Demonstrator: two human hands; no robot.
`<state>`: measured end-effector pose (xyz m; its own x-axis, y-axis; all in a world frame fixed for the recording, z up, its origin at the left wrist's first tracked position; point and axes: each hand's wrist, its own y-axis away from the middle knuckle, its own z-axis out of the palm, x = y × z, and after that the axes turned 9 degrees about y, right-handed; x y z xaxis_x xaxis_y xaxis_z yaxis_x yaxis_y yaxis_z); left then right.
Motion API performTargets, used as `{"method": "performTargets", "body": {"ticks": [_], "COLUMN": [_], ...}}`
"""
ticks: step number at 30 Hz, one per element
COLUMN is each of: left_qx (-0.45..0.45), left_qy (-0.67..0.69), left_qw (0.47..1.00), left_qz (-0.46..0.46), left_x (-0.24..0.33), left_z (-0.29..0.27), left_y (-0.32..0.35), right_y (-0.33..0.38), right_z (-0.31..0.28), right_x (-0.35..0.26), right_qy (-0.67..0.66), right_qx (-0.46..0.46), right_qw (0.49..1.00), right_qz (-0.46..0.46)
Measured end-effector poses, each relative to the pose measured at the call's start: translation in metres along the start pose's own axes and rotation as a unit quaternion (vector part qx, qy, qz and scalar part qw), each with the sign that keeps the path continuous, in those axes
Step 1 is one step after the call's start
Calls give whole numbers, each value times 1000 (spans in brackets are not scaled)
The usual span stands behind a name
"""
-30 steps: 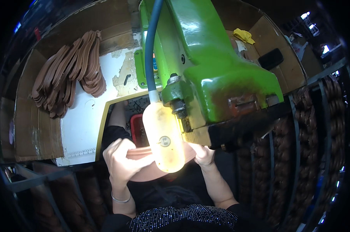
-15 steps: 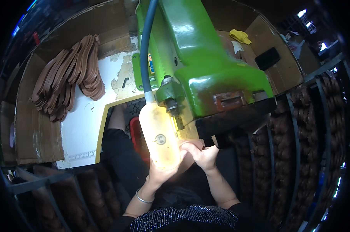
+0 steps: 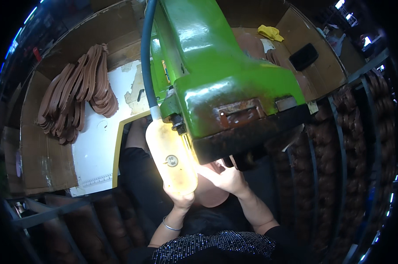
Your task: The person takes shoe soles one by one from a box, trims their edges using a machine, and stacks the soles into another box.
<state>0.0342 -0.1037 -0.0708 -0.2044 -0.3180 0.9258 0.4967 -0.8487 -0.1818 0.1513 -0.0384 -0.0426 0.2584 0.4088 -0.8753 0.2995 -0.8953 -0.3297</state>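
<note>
Down by the lit lamp (image 3: 170,141), the right hand (image 3: 229,179) is curling partway closed, gripping the brown piece (image 3: 211,196) just under the green machine (image 3: 227,75), while the left hand (image 3: 180,199) is mostly hiding behind the lamp, so I can't tell how open it is or what it's got. Farther out, brown strips (image 3: 88,81) are lying heaped on the white table (image 3: 92,160) to the left.

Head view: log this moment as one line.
left hand: partly hidden by lit lamp | right hand: touching brown piece | green machine: ahead of hands | brown stack: left
</note>
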Motion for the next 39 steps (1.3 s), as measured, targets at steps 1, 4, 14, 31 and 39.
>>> {"method": "performTargets", "body": {"ticks": [1,4,14,31,39], "left_qx": [-17,-19,-105,-50,-366], "left_qy": [-36,43,-12,224,230], "left_qw": [999,998,988,937,855], "left_qz": [25,-40,-113,-263,-287], "left_x": [0,5,-10,23,-11], "left_z": [-1,5,16,28,46], "left_y": [-2,-2,-8,-3,-9], "right_y": [0,9,171,69,24], "right_z": [-6,-22,-56,-120,-116], "right_x": [-3,-13,35,29,32], "right_qy": [33,96,-245,-197,-235], "right_qx": [-14,-30,-148,377,411], "right_qw": [999,995,859,878,858], "right_qz": [-20,-14,424,217,197]}}
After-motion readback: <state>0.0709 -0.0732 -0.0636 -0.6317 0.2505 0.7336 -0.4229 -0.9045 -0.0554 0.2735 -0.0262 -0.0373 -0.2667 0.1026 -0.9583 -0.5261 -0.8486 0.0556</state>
